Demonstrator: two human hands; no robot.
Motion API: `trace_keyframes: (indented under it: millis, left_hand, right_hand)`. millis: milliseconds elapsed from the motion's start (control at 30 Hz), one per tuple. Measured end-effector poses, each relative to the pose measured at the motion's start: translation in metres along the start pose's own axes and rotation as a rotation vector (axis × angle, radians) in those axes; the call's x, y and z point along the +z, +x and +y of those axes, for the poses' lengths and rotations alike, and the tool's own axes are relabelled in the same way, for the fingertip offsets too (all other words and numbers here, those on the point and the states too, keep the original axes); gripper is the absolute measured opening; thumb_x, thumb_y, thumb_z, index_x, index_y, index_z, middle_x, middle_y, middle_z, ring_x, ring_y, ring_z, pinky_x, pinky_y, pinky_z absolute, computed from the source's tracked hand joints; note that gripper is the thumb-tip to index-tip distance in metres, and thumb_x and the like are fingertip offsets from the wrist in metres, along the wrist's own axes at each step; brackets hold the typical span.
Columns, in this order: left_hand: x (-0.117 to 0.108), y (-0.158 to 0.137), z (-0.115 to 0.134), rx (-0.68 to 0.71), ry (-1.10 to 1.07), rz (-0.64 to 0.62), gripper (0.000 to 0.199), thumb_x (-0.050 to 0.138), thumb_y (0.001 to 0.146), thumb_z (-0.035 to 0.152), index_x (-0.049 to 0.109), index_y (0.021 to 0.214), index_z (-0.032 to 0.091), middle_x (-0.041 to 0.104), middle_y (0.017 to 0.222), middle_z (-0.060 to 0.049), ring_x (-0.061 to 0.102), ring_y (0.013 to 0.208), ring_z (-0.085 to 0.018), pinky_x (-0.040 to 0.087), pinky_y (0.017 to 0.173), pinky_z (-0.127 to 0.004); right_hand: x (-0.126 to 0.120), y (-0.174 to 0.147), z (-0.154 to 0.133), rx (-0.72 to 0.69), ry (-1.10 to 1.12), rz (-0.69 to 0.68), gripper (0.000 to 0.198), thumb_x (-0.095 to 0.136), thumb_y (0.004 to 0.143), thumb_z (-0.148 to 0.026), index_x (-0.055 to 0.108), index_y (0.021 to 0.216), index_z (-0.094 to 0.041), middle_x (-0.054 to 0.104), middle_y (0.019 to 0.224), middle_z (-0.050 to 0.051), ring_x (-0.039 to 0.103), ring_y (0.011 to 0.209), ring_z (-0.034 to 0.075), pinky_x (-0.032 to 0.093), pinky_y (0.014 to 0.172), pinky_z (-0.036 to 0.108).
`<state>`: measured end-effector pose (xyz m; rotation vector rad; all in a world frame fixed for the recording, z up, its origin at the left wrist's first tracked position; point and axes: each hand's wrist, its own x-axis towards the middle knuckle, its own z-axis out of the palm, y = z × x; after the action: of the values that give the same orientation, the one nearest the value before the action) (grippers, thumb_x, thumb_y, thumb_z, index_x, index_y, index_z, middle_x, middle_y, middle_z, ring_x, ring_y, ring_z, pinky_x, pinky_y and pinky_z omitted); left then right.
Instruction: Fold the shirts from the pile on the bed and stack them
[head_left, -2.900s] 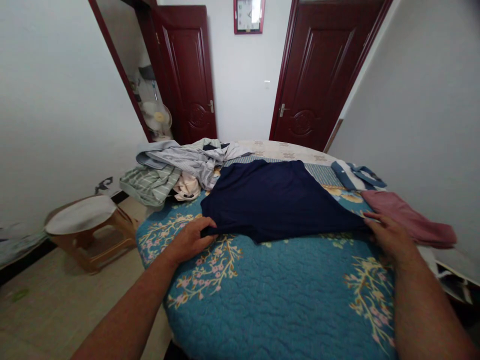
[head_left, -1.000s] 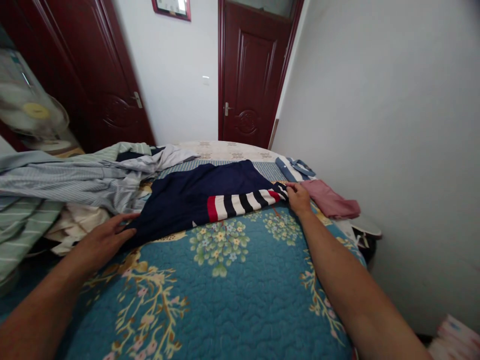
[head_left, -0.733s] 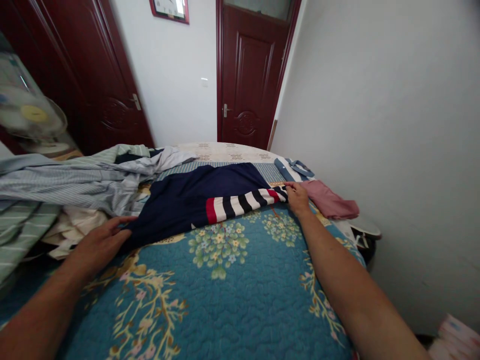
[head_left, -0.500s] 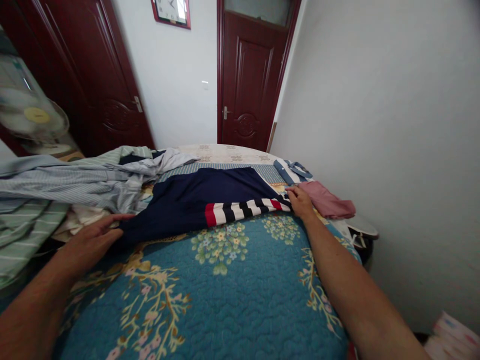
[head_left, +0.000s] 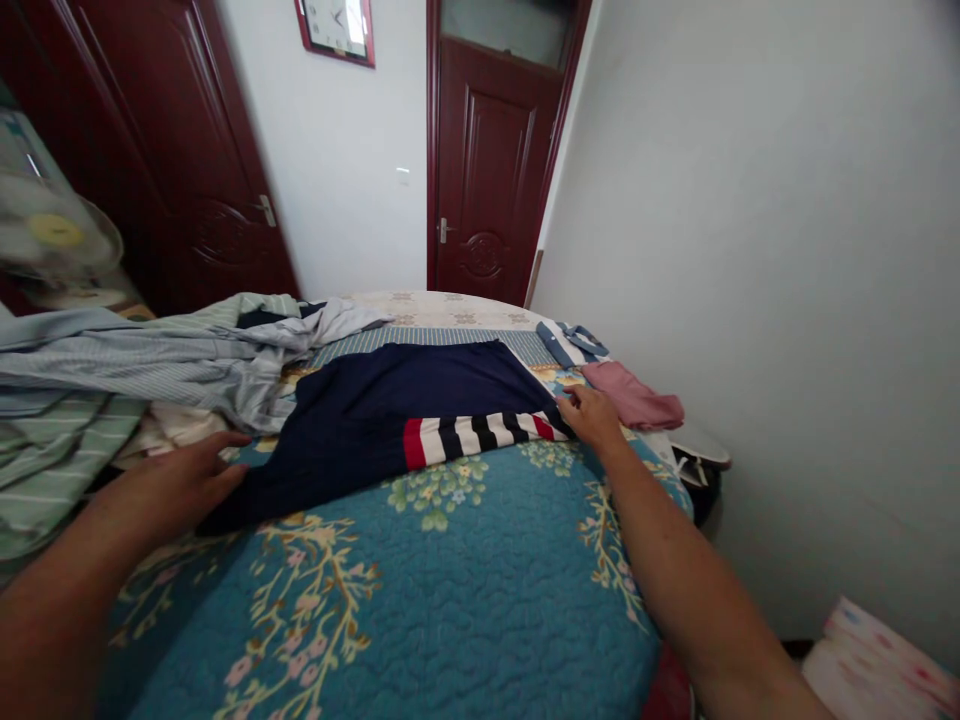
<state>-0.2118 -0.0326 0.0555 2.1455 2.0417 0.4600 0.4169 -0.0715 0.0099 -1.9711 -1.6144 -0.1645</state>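
Note:
A navy garment [head_left: 352, 410] lies spread on the quilt, a band of red, white and black stripes along its near right edge. Whether it is a shirt or another piece, I cannot tell. At its left end, my left hand [head_left: 184, 485] is open, thumb and fingers apart just above the dark cloth. My right hand [head_left: 592, 415] hovers by the right corner, beside the striped end, with its fingers loosely bent and apart. Nothing shows pinched in either hand.
A teal floral quilt [head_left: 450, 600] covers the bed. Rumpled striped clothes [head_left: 150, 360] heap at the left. A folded pink garment [head_left: 637, 395] and a folded blue-and-white shirt [head_left: 570, 342] lie at the right, near the wall. A fan [head_left: 60, 235] stands at far left.
Both hands have let go of the navy garment's ends. Its left end and striped edge now lie lower, flatter on the quilt. The view has shifted slightly.

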Motion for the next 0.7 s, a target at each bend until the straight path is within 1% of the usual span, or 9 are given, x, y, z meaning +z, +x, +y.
trace_keyframes:
  millis: [67, 167, 267, 333, 400, 467, 567, 633, 700]
  left_hand:
    - [0.001, 0.014, 0.01, 0.043, 0.099, -0.062, 0.049, 0.058, 0.092, 0.042, 0.07, 0.135, 0.02, 0.082, 0.11, -0.009, 0.074, 0.098, -0.03, 0.052, 0.082, -0.035]
    - [0.01, 0.031, 0.038, 0.052, 0.117, -0.095, 0.05, 0.057, 0.095, 0.037, 0.064, 0.142, 0.021, 0.08, 0.123, -0.008, 0.074, 0.109, -0.026, 0.053, 0.089, -0.032]
    - [0.028, 0.045, 0.064, 0.057, 0.128, -0.093, 0.058, 0.062, 0.096, 0.038, 0.059, 0.15, 0.019, 0.075, 0.137, -0.012, 0.072, 0.121, -0.027, 0.052, 0.099, -0.032]
    - [0.041, 0.05, 0.075, 0.022, 0.127, -0.099, 0.06, 0.064, 0.096, 0.039, 0.058, 0.152, 0.018, 0.074, 0.138, -0.015, 0.071, 0.124, -0.029, 0.053, 0.101, -0.035]
    - [0.052, 0.051, 0.079, 0.021, 0.129, -0.072, 0.055, 0.062, 0.097, 0.037, 0.06, 0.149, 0.019, 0.074, 0.138, -0.016, 0.07, 0.126, -0.03, 0.053, 0.103, -0.037]
    - [0.059, 0.049, 0.077, 0.072, 0.114, -0.028, 0.048, 0.059, 0.098, 0.034, 0.065, 0.144, 0.02, 0.074, 0.138, -0.014, 0.069, 0.129, -0.03, 0.051, 0.106, -0.037]
    - [0.062, 0.048, 0.069, 0.135, 0.051, 0.034, 0.042, 0.054, 0.099, 0.034, 0.07, 0.136, 0.021, 0.075, 0.137, -0.01, 0.069, 0.129, -0.028, 0.05, 0.109, -0.036]
    - [0.06, 0.049, 0.064, 0.135, 0.017, 0.085, 0.042, 0.052, 0.099, 0.037, 0.072, 0.132, 0.021, 0.077, 0.133, -0.009, 0.07, 0.125, -0.028, 0.051, 0.108, -0.037]
    - [0.058, 0.05, 0.061, 0.125, -0.012, 0.157, 0.044, 0.049, 0.099, 0.041, 0.073, 0.129, 0.019, 0.077, 0.13, -0.01, 0.071, 0.122, -0.029, 0.052, 0.108, -0.038]
  right_hand:
    - [0.004, -0.003, -0.008, -0.063, -0.089, -0.068, 0.041, 0.062, 0.097, -0.047, 0.077, 0.122, -0.018, 0.08, 0.102, 0.012, 0.073, 0.097, 0.028, 0.052, 0.092, 0.035]
    - [0.013, -0.007, -0.011, -0.11, -0.169, -0.134, 0.04, 0.059, 0.098, -0.041, 0.077, 0.124, -0.017, 0.08, 0.111, 0.016, 0.074, 0.101, 0.031, 0.053, 0.092, 0.039]
    - [0.024, -0.008, -0.002, -0.163, -0.103, -0.109, 0.038, 0.053, 0.098, -0.03, 0.079, 0.122, -0.017, 0.079, 0.119, 0.015, 0.074, 0.108, 0.03, 0.054, 0.098, 0.04]
    - [0.029, -0.007, 0.006, -0.22, -0.018, -0.061, 0.039, 0.05, 0.098, -0.028, 0.079, 0.122, -0.017, 0.079, 0.123, 0.014, 0.073, 0.113, 0.03, 0.053, 0.103, 0.04]
    - [0.031, -0.006, 0.012, -0.263, 0.058, -0.031, 0.041, 0.049, 0.098, -0.029, 0.079, 0.123, -0.018, 0.078, 0.124, 0.014, 0.072, 0.116, 0.029, 0.052, 0.106, 0.041]
    - [0.03, -0.005, 0.016, -0.264, 0.117, -0.039, 0.04, 0.048, 0.098, -0.031, 0.081, 0.119, -0.019, 0.079, 0.122, 0.012, 0.073, 0.114, 0.028, 0.053, 0.106, 0.042]
    - [0.024, 0.003, 0.016, -0.156, 0.204, -0.032, 0.039, 0.05, 0.097, -0.034, 0.083, 0.113, -0.02, 0.08, 0.118, 0.011, 0.073, 0.112, 0.028, 0.054, 0.105, 0.042]
    - [0.019, 0.014, 0.014, -0.065, 0.266, 0.014, 0.041, 0.051, 0.096, -0.035, 0.082, 0.116, -0.019, 0.08, 0.12, 0.011, 0.073, 0.115, 0.028, 0.054, 0.107, 0.043]
    - [0.017, 0.029, 0.011, -0.021, 0.316, 0.045, 0.043, 0.05, 0.095, -0.033, 0.081, 0.121, -0.018, 0.079, 0.124, 0.011, 0.072, 0.118, 0.028, 0.053, 0.11, 0.044]
